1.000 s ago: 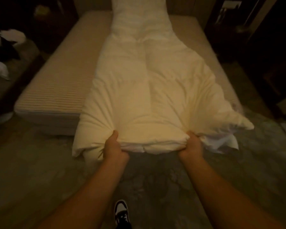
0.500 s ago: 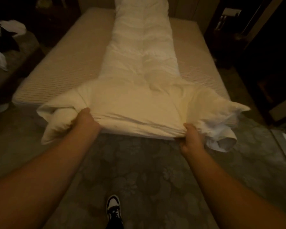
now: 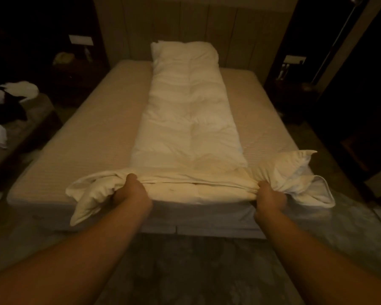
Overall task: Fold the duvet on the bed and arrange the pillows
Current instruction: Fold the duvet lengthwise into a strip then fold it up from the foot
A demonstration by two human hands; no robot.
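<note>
Down at the bottom, both forearms reach out over the patterned floor toward the foot of the bed. The left hand is clenched around a bunched handful of the duvet right at the foot edge of the mattress, fingers curled into the fabric. The right hand is doing the same on the other side, grasping a twisted gather of the same duvet at that foot edge. Between the two fists the near end of the duvet is stretched in a flat, layered band along the edge. Outside the left fist, a loose tail of cloth droops over the foot of the bed toward the floor. Outside the right fist, a puffy corner flares up and out near the mattress's right foot corner, with a white hemmed flap hanging below it.

Moving up the bed, the duvet lies as a long, narrow strip down the middle of the mattress, bare striped mattress showing on both sides. Its far end is heaped against the panelled headboard, rounded and thick there; whether a pillow sits under it, I cannot tell.

Off to the left, white and dark cloths lie piled on a low surface beside the bed. Far left and far right, dim nightstands flank the headboard, details too dark to make out.
</note>
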